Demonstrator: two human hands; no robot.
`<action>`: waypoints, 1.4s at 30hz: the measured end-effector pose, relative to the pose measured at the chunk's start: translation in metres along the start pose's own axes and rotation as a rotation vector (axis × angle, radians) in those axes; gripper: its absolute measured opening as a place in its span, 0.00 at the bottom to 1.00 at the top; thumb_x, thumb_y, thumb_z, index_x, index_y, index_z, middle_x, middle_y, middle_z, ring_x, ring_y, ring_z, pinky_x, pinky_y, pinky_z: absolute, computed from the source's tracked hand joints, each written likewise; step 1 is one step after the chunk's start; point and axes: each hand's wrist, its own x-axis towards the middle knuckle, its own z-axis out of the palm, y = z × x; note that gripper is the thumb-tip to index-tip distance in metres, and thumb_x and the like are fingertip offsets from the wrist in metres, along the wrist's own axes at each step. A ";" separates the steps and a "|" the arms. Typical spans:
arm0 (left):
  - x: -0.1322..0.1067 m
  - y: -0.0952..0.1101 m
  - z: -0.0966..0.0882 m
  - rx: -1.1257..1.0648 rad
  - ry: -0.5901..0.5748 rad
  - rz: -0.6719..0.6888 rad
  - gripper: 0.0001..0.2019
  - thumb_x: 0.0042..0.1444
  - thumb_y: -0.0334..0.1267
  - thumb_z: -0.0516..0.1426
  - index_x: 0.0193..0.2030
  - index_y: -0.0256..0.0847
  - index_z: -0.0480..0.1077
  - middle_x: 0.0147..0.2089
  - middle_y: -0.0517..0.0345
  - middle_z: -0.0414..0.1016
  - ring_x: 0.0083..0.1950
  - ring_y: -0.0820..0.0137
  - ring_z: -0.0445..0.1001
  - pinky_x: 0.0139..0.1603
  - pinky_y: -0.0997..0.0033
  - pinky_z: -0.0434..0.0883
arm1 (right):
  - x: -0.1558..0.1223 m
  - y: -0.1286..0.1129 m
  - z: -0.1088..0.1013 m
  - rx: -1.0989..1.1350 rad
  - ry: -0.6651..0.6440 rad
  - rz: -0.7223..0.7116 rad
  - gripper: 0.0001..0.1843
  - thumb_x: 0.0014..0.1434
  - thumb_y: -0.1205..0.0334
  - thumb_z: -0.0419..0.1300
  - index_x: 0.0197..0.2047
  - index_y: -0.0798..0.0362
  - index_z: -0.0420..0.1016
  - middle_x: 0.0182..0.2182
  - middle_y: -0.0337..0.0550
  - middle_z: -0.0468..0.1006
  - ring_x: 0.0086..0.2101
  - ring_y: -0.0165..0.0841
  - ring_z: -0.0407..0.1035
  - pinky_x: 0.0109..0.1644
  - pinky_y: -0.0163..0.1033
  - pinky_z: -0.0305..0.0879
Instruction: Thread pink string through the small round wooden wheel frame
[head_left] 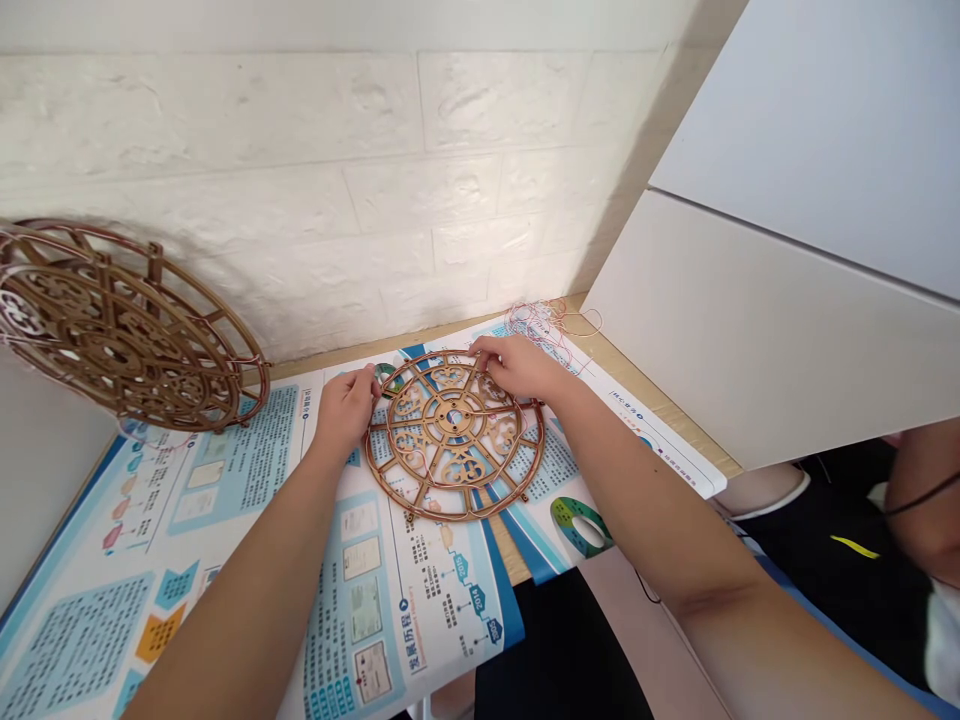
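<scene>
A round brown openwork wheel (427, 410) with scroll patterns, spokes and a thin wire or cord along its rims lies flat on the printed paper sheets. My left hand (347, 410) is closed at its left rim, thumb and index finger together near the edge. At the upper right rim my right hand (517, 366) pinches the frame with curled fingers, covering part of the rim and a spoke. Whatever small piece of cord may lie between my fingertips is too small to make out.
Similar openwork wheels (120, 340) lean against the wall at the left. A tangle of thin red and white wires (547, 325) sits behind my right hand. Printed paper sheets (247, 520) cover the table. A white panel (765, 330) and another person's arm (922, 500) are at right.
</scene>
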 end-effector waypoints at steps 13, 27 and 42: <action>0.000 0.000 0.002 -0.019 -0.007 -0.035 0.21 0.60 0.50 0.50 0.21 0.41 0.66 0.16 0.62 0.59 0.21 0.69 0.62 0.26 0.69 0.58 | 0.001 -0.009 -0.008 -0.085 -0.070 0.105 0.23 0.54 0.78 0.52 0.46 0.53 0.81 0.40 0.42 0.83 0.42 0.36 0.74 0.46 0.36 0.65; 0.000 -0.001 0.003 -0.022 -0.002 -0.060 0.21 0.60 0.52 0.51 0.21 0.41 0.66 0.15 0.63 0.57 0.19 0.71 0.57 0.23 0.68 0.55 | -0.004 -0.008 -0.008 -0.123 -0.099 0.031 0.18 0.58 0.70 0.57 0.50 0.51 0.79 0.43 0.43 0.82 0.41 0.37 0.73 0.44 0.38 0.63; -0.001 0.001 0.003 -0.019 0.000 -0.045 0.21 0.60 0.50 0.50 0.21 0.41 0.66 0.15 0.63 0.56 0.19 0.71 0.58 0.24 0.68 0.56 | -0.008 -0.021 -0.001 -0.190 -0.216 0.005 0.32 0.54 0.43 0.69 0.56 0.52 0.72 0.51 0.50 0.71 0.49 0.46 0.68 0.51 0.45 0.64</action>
